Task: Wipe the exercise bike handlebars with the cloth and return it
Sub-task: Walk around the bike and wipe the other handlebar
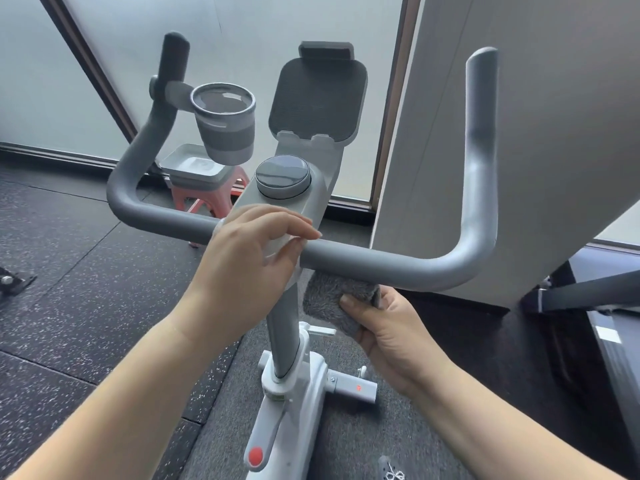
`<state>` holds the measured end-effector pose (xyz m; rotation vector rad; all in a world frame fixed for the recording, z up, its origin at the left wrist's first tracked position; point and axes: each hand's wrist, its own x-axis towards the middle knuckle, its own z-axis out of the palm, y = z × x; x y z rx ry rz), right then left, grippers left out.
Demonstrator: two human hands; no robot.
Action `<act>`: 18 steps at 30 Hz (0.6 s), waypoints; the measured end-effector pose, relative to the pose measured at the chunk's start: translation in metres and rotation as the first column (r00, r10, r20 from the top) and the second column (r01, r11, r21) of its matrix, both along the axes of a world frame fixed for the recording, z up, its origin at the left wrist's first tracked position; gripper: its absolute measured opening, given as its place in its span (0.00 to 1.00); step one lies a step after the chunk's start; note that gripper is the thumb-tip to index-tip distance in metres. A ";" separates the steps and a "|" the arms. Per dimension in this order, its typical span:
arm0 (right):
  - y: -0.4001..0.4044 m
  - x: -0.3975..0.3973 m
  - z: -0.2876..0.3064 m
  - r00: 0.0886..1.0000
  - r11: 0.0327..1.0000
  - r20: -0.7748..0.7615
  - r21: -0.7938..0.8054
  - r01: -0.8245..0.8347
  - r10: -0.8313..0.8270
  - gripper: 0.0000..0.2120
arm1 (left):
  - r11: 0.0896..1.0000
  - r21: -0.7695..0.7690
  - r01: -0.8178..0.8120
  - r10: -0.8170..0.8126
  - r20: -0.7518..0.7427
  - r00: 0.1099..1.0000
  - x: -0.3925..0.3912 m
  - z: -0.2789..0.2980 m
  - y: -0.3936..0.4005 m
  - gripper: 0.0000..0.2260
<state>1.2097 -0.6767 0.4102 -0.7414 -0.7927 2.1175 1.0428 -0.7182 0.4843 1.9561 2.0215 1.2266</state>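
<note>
The grey U-shaped handlebars (398, 263) of the white exercise bike span the middle of the view, with one upright at the left and one at the right. My left hand (249, 258) rests over the centre of the crossbar where it joins the stem, fingers loosely curled on it. Just below the crossbar, right of the stem, my right hand (391, 327) grips a fluffy grey cloth (332, 299). The cloth's top edge touches the underside of the bar.
A grey cup holder (223, 123) hangs on the left upright. A tablet rest (318, 98) and a round knob (282, 176) sit above the stem. A grey tray on a pink stool (204, 192) stands behind. A beige wall panel (519, 133) is close on the right.
</note>
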 end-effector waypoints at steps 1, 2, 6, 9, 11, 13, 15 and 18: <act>0.000 0.002 -0.001 1.000 1.000 -0.011 -0.006 -0.003 0.003 0.13 | 1.000 0.007 0.005 -0.005 -0.004 1.000 0.003 0.001 0.001 0.06; 0.000 0.005 -0.002 1.000 1.000 -0.018 -0.007 -0.005 0.005 0.14 | 1.000 0.010 0.014 -0.014 -0.004 1.000 0.006 0.001 0.003 0.06; 0.003 0.019 -0.005 1.000 1.000 -0.017 0.010 0.014 -0.014 0.18 | 0.999 -0.001 0.052 -0.052 -0.004 0.999 0.019 0.002 0.008 0.06; 0.006 0.032 -0.009 0.998 0.998 -0.007 0.009 0.063 -0.063 0.20 | 0.997 -0.003 0.075 -0.075 -0.006 0.997 0.028 0.000 0.013 0.07; 0.007 0.040 -0.010 0.996 0.996 -0.005 0.012 0.089 -0.089 0.19 | 0.996 -0.008 0.086 -0.086 -0.010 0.996 0.034 0.000 0.016 0.08; 0.008 0.047 -0.010 0.995 0.994 0.004 0.016 0.104 -0.104 0.19 | 0.995 -0.021 0.093 -0.094 -0.026 0.995 0.041 0.000 0.019 0.08; 0.009 0.054 -0.010 0.994 0.994 0.007 0.014 0.111 -0.111 0.17 | 0.993 -0.045 0.110 -0.112 -0.040 0.993 0.046 0.001 0.021 0.08; 0.011 0.063 -0.008 0.993 0.993 -0.015 0.012 0.116 -0.115 0.12 | 0.987 -0.096 0.127 -0.132 -0.055 0.990 0.054 0.001 0.023 0.07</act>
